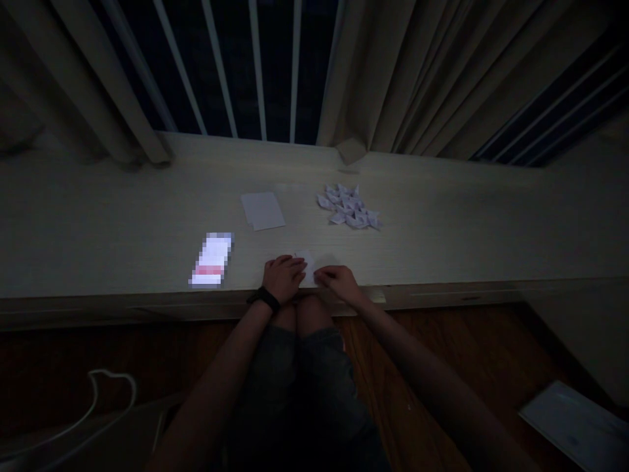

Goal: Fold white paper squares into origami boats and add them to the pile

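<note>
A small piece of white paper (308, 261) lies near the front edge of the pale wooden ledge, between my two hands. My left hand (285, 276), with a dark band at its wrist, rests on the paper's left side with its fingers stretched out. At the right edge of the paper, the fingers of my right hand (338, 282) are drawn together in a pinch. The dim light and my fingers hide how the paper is folded. Farther back on the right sits a cluster of several folded paper boats (348, 206).
A stack of white sheets (264, 211) lies behind my left hand. Left of it, a lit phone (212, 260) with a blurred screen lies on the ledge (442, 229). Curtains (393, 78) and a barred window stand behind. A white cable (111, 375) loops at lower left.
</note>
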`<state>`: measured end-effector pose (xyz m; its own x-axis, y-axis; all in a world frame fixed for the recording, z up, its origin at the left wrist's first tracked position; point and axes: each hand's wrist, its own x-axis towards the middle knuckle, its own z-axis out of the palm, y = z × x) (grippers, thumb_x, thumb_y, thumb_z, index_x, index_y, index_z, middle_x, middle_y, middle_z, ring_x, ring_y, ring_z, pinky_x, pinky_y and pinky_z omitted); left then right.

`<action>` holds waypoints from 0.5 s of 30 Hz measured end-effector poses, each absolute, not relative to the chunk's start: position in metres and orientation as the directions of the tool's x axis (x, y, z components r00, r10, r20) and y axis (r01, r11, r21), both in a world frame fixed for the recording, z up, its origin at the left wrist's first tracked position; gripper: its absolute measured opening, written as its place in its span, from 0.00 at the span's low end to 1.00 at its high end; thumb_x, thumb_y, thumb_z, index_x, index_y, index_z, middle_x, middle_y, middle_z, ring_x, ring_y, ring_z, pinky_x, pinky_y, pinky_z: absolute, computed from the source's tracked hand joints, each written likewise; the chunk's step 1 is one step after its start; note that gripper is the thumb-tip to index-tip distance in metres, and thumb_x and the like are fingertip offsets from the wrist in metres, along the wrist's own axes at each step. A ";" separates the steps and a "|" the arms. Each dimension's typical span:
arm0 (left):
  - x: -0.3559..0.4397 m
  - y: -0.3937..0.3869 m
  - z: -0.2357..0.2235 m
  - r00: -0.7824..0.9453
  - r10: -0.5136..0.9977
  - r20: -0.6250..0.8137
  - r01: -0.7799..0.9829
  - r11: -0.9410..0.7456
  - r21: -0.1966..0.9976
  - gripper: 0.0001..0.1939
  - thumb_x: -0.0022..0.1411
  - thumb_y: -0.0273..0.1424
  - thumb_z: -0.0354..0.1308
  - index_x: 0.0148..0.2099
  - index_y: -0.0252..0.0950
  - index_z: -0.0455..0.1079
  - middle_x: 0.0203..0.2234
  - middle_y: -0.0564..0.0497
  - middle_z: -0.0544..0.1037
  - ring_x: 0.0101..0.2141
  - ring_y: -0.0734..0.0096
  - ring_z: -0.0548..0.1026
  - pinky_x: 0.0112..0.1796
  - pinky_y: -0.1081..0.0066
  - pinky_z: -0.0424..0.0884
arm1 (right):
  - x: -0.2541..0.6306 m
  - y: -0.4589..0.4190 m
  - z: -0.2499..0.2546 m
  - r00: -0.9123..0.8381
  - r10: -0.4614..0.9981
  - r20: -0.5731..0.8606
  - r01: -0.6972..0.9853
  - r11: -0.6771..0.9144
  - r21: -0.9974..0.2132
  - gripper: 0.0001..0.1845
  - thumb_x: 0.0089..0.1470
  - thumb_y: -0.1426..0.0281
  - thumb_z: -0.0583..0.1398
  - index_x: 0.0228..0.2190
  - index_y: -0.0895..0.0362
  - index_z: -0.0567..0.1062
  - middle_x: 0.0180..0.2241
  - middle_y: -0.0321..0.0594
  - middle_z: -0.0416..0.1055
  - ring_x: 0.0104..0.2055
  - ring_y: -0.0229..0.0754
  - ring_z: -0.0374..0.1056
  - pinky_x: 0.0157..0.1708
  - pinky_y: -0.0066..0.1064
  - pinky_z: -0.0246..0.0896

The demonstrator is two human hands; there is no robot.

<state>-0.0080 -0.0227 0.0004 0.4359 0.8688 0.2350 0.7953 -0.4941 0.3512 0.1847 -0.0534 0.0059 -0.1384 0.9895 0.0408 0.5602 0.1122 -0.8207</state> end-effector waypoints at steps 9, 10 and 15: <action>-0.008 -0.023 0.000 0.392 0.877 0.278 0.773 -0.478 0.417 0.13 0.58 0.37 0.58 0.46 0.44 0.74 0.48 0.52 0.75 0.49 0.59 0.66 0.48 0.57 0.60 | 0.165 -0.019 0.016 -0.142 0.914 -0.380 0.468 -0.276 -0.839 0.10 0.43 0.71 0.60 0.16 0.63 0.73 0.12 0.34 0.64 0.13 0.30 0.53 0.16 0.24 0.46; -0.008 -0.026 -0.001 0.402 0.864 0.301 0.771 -0.498 0.398 0.11 0.60 0.36 0.56 0.43 0.43 0.75 0.47 0.51 0.76 0.49 0.59 0.67 0.47 0.57 0.60 | 0.164 -0.017 0.016 -0.133 0.907 -0.399 0.488 -0.290 -0.823 0.10 0.43 0.71 0.60 0.16 0.63 0.73 0.11 0.34 0.64 0.13 0.30 0.53 0.15 0.25 0.45; -0.005 -0.041 -0.005 0.431 0.827 0.361 0.789 -0.540 0.295 0.12 0.65 0.31 0.50 0.44 0.41 0.74 0.43 0.47 0.77 0.46 0.59 0.67 0.43 0.56 0.59 | 0.165 -0.009 0.013 -0.099 0.888 -0.450 0.557 -0.325 -0.764 0.13 0.42 0.68 0.61 0.13 0.62 0.71 0.09 0.33 0.60 0.12 0.30 0.52 0.14 0.25 0.42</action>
<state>-0.0052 -0.0406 -0.0047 0.4308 0.8270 0.3611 0.7887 -0.5395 0.2948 0.1653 -0.0093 0.0133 -0.0986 0.8877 -0.4498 0.5574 -0.3252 -0.7639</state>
